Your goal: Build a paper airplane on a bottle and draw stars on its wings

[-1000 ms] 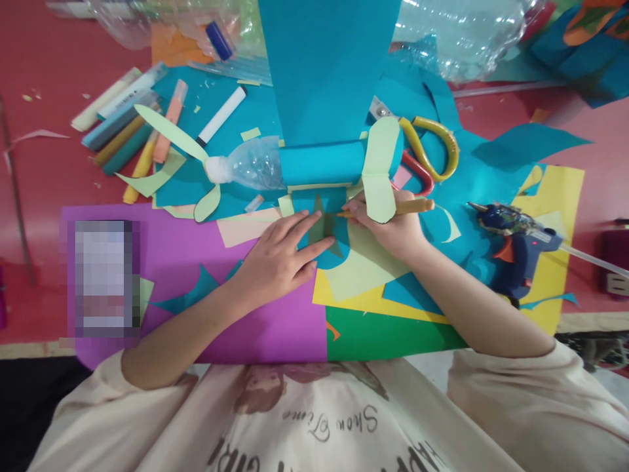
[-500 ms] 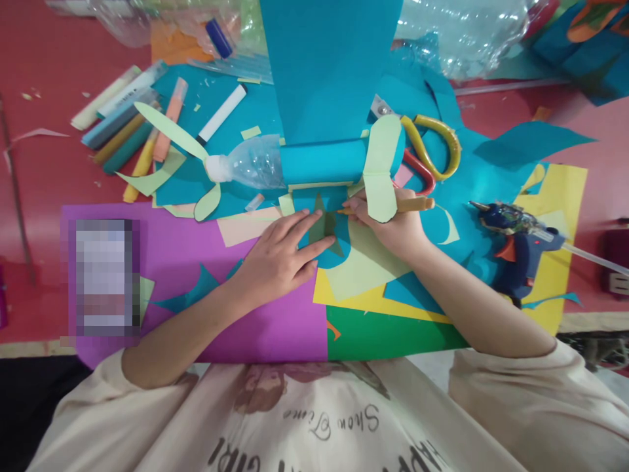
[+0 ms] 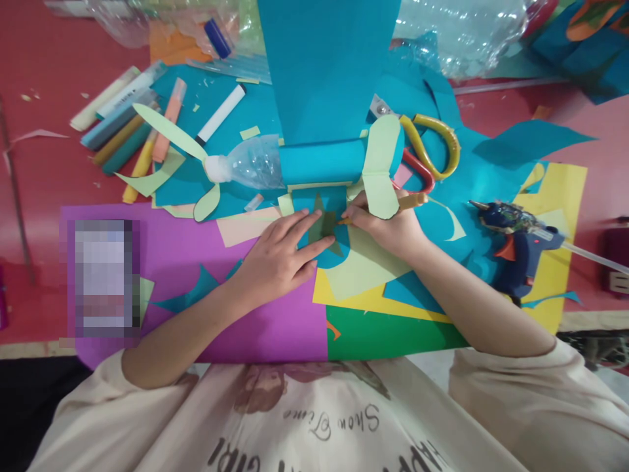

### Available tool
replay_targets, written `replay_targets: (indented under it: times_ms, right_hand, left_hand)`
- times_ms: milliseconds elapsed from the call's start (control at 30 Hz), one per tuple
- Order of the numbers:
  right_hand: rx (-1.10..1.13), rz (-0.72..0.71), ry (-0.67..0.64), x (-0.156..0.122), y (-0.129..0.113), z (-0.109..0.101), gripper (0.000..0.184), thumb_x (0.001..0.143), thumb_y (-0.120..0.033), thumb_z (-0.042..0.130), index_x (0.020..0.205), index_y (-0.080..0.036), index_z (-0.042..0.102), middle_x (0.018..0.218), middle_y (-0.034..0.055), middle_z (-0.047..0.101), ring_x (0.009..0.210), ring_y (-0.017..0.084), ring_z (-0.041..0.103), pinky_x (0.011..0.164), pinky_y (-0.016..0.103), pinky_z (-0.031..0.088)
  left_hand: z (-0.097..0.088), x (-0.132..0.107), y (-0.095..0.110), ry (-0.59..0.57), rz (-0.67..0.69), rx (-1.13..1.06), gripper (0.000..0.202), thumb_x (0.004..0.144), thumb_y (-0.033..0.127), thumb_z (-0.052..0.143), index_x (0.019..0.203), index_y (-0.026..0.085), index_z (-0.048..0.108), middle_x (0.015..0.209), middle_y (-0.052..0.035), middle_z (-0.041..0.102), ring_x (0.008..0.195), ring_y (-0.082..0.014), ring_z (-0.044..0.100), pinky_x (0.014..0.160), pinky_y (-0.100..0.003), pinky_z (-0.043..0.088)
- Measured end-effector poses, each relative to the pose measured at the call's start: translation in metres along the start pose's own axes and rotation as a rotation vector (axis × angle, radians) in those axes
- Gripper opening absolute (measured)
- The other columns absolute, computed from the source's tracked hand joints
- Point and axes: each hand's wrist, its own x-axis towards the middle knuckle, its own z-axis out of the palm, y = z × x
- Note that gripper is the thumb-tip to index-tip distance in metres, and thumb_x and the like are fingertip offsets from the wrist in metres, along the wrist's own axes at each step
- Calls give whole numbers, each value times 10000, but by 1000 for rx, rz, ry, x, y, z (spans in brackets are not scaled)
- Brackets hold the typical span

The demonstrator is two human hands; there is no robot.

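My right hand is closed around a brown marker, its tip at the right edge of a dark green star. The star lies on a blue paper flap that extends from a paper plane. My left hand rests flat with fingers spread, its fingertips on the star and the flap. The plane's body is a clear plastic bottle wrapped in blue paper. Light green paper blades sit at its white cap, and a light green tail piece overhangs my right hand.
Yellow-and-red-handled scissors lie right of the plane. A glue gun stands at the right on yellow paper. Several markers lie at the upper left. A blurred-out phone rests on purple paper.
The marker tip in my right hand has moved slightly down along the star's edge, and the marker's back end has shifted left. My left hand stays put.
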Motion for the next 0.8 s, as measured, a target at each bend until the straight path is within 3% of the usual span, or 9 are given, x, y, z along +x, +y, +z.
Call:
replay_targets:
  times_ms: [133,533,800]
  right_hand:
    - [55,-30,55,0,1,-1,112,733,-233,643,622,-223,644,653,7,719,603,177,690,554,293,587]
    - [-43,3,54,1,2,1,126,742,-268,649,622,-234,650,645,13,721,577,173,669,534,300,563]
    - [4,-19,55,0,2,-1,145,743,-303,642,617,-232,651,653,9,727,594,175,688,556,302,586]
  left_hand:
    - [0,1,1,17,11,0,342,958,187,488,1277,180,612,1413,-212,506,1303,-359,477,1013,-540,479]
    - [0,-1,0,-13,-16,-10,368,954,195,504,1312,212,586,1458,-179,476,1334,-340,448,1044,-538,456]
    - [1,-1,0,-19,-17,-25,374,954,199,507,1321,209,579,1466,-177,467,1346,-343,435,1052,-545,448]
